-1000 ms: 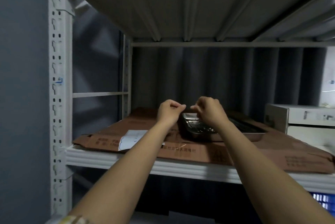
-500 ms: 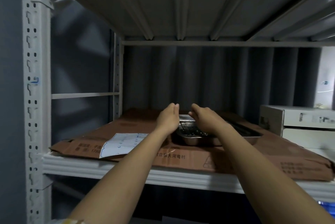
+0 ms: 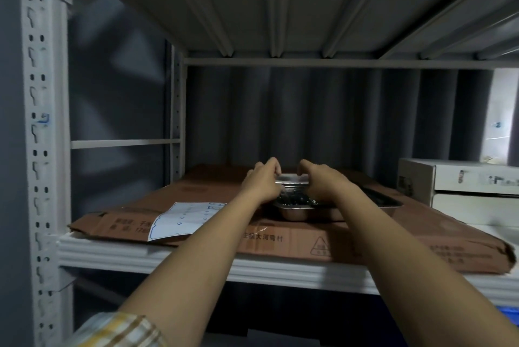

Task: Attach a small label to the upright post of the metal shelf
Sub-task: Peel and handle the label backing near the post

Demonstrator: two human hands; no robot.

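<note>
While the upright post stands at the frame's left edge, the left hand and right hand, fingers curled, grip the metal tray's far rim at centre.

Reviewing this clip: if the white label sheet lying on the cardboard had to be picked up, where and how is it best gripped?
Probably pinch the label sheet at its near-left corner, coming from the shelf's open front. That corner reaches the front edge of the flattened cardboard, so a thumb could likely slip beneath. The far right side sits by the left forearm.
</note>
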